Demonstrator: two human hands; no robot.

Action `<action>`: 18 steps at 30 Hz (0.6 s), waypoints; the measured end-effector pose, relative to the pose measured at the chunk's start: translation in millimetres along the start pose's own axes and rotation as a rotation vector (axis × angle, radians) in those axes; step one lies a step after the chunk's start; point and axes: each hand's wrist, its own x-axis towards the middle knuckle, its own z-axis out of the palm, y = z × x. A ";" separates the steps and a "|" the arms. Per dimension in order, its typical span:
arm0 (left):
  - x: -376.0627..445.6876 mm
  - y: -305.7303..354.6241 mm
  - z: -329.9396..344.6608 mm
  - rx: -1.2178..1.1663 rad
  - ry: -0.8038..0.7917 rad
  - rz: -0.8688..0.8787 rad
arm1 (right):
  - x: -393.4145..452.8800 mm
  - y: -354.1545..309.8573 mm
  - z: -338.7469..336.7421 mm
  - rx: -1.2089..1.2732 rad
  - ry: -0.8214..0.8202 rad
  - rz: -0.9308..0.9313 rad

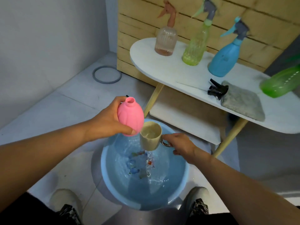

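**Shoes astride a basin, bottle and mug held over the water**

Pale shoes (pixel 65 200) stand either side of the work on the tiled floor. Behind it, the white oval worktop (pixel 162 70) carries three upright trigger sprayers. The clear pinkish spray bottle (pixel 165 41) has a little liquid at its bottom, the yellow-green one (pixel 194 46) looks near empty, and the opaque blue one (pixel 224 59) hides its contents.

Below sits the round pale-blue plastic basin (pixel 102 161), partly filled with rippling water. Coloured specks show at its bottom, either print or beads.

A grey folded cloth (pixel 241 101) lies on the worktop, likely for drips.

The left hand (pixel 107 122) curls around the belly of the pink ribbed plastic bottle (pixel 129 117), uncapped, neck up. The right hand (pixel 180 143) grips the handle of the beige mug (pixel 150 140), which seems to hold water and drips below. Both hang over the basin, probably so spills from filling fall back in.

The black trigger spray head (pixel 216 90), lying beside the cloth, is presumably this bottle's.
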 end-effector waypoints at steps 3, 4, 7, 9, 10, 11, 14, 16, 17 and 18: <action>-1.2 21.1 -14.6 0.021 0.039 0.036 | -25.9 -32.8 -22.4 -0.026 0.040 -0.085; -0.9 26.0 -19.1 0.029 0.047 0.038 | -33.6 -42.2 -29.3 -0.038 0.039 -0.117; -2.2 39.7 -26.0 0.058 0.038 0.033 | -62.8 -72.7 -48.3 -0.044 0.069 -0.199; -3.8 46.1 -26.3 0.077 0.019 0.032 | -79.4 -93.1 -57.2 -0.027 0.100 -0.241; -4.5 48.5 -25.3 0.086 0.003 0.033 | -86.5 -103.0 -60.5 -0.016 0.117 -0.265; -5.2 51.8 -23.7 0.094 -0.014 0.035 | -92.8 -112.9 -63.2 -0.005 0.135 -0.285; -6.9 63.3 -17.4 0.089 -0.076 0.060 | -109.2 -138.9 -71.8 0.005 0.196 -0.321; -6.2 69.5 -13.9 0.064 -0.126 0.075 | -115.3 -152.5 -77.3 0.005 0.224 -0.345; -5.4 70.6 -11.5 0.052 -0.141 0.086 | -117.5 -157.9 -79.9 0.010 0.238 -0.359; -6.0 71.0 -9.5 0.042 -0.149 0.094 | -117.9 -161.2 -81.2 0.016 0.249 -0.369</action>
